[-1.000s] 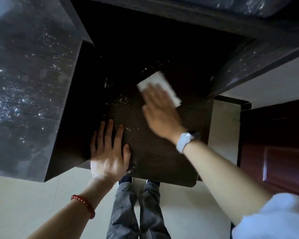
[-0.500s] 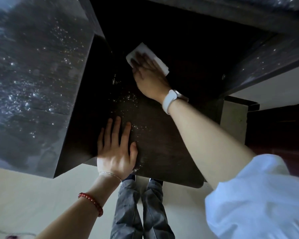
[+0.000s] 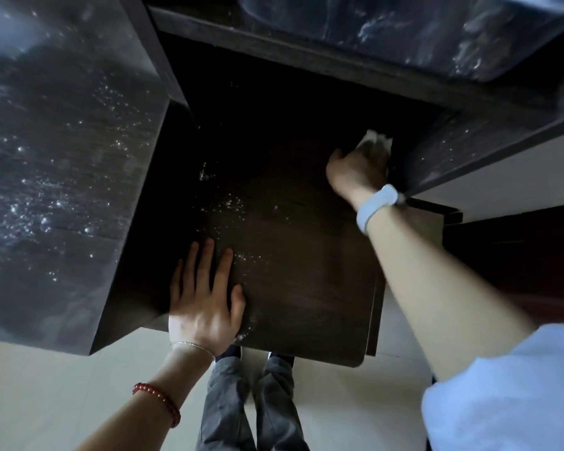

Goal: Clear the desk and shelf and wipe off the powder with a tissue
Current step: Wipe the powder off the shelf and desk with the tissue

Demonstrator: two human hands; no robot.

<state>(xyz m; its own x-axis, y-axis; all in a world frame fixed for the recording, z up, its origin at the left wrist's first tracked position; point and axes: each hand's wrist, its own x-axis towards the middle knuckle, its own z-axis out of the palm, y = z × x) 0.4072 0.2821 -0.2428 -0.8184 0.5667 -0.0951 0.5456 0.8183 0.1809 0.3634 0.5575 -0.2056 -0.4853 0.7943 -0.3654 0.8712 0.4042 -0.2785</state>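
Note:
The dark wooden desk lies below me, set between shelf walls. My right hand presses a white tissue onto the desk's far right corner, against the right shelf wall; most of the tissue is hidden under the fingers. My left hand rests flat on the desk's near left edge, fingers spread, holding nothing. White powder is scattered on the desk between the two hands, and more specks lie beside my left hand.
A tall dark shelf top on the left is dusted with white powder. Another powdered shelf surface stands at the right, and a back shelf runs above. My legs and a pale floor show below the desk edge.
My right hand has swept the tissue from the desk's middle to the far left, then across to the far right corner. My left hand has stayed flat on the near edge.

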